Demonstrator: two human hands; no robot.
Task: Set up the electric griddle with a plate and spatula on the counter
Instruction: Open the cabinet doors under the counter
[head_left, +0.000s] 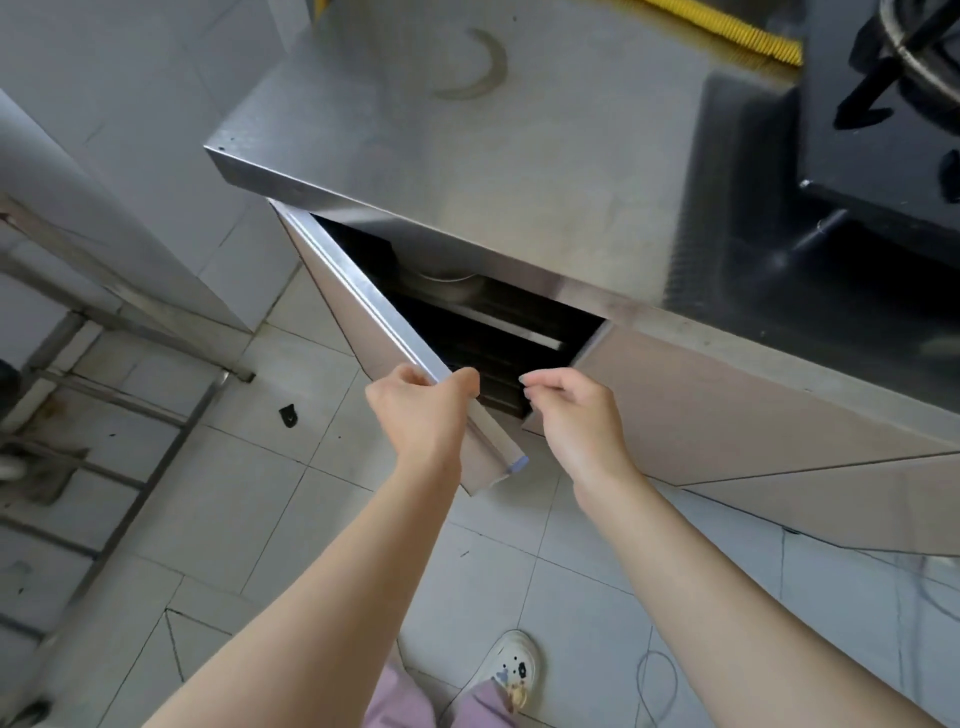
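The left hand grips the open cabinet door's top edge, the right hand hangs loosely curled and empty beside it, below the counter's front edge

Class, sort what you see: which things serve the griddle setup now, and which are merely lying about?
In use: left hand gripping the cabinet door; right hand; steel counter.
Lying about: gas stove; yellow hose; black scrap on floor.

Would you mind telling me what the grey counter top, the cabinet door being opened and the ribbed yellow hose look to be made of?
Grey counter top: probably brushed stainless steel, dull sheen and scuffs. Cabinet door: matte beige panel, perhaps laminate, with a shiny metal edge strip; left hand grips it. Ribbed yellow hose: corrugated, likely plastic-coated.
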